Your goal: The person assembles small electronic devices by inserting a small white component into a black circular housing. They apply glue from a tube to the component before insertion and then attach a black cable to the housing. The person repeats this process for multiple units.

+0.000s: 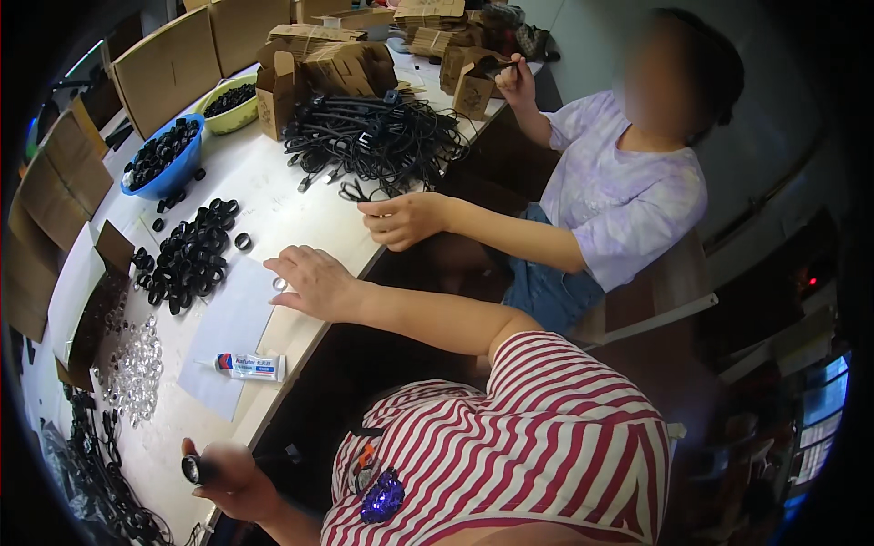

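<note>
At the lower left, my left hand [238,484] is closed around a short black cylinder [195,469] with a glassy round end. My right hand [317,284] is over the table's near edge. A small pale ring [279,284] shows between its thumb and fingers, seemingly held. Below that hand lies a white sheet of paper [214,332] with a glue tube [250,367] on it, its nozzle pointing left. Beyond the paper is a heap of black rings [191,255]; one loose black ring [243,241] lies nearer my right hand. Clear round pieces [135,369] are piled to the left.
A blue bowl [167,173] and a green bowl [229,107] hold small black parts. Black cables [373,136] are heaped farther right, beside cardboard boxes [278,96]. A co-worker [628,182] sits at right, one hand at the cables. More cables [105,455] lie far left.
</note>
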A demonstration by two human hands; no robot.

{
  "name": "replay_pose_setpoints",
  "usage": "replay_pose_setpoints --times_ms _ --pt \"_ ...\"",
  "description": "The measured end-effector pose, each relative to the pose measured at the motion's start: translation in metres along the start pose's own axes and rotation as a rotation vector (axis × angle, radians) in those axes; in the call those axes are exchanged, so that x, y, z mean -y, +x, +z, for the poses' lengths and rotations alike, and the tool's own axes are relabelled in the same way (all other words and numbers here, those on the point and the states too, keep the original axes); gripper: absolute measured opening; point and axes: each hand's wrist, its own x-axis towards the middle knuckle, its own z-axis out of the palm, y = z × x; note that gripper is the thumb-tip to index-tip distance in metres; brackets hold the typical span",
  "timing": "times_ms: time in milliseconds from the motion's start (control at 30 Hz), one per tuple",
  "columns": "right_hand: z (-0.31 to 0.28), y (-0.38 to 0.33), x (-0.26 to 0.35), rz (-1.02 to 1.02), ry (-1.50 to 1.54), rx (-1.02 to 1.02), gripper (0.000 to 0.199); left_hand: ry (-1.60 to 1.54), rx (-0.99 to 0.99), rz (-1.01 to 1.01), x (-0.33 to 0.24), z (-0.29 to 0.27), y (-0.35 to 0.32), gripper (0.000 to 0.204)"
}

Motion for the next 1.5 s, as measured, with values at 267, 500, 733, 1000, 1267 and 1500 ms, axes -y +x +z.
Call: replay_pose_setpoints --times_ms 267,500,733,1000,1267,1500 --pt "0.018 -0.005 -0.018 0.051 -0.106 0.135 0.025 0.114 0.041 -0.029 0.004 -0.004 0.003 0.066" --pt "0.015 -0.003 -0.019 0.099 -0.067 0.121 0.020 0.287 0.008 -0.065 0.019 -0.016 0.003 0.067" --pt "0.016 0.001 -0.021 0.146 0.009 0.110 0.019 0.366 0.072 -0.066 0.024 -0.016 0.008 0.066" --pt "0.020 0.000 -0.021 0.166 -0.015 0.100 0.020 0.437 0.120 -0.091 0.028 -0.023 0.002 0.062" --pt "0.018 -0.001 -0.021 0.185 -0.021 0.069 0.021 0.416 0.186 -0.117 0.030 -0.017 -0.002 0.061" --pt "0.017 -0.001 -0.027 0.196 0.007 0.093 0.023 0.407 0.179 -0.105 0.034 -0.014 0.000 0.062"
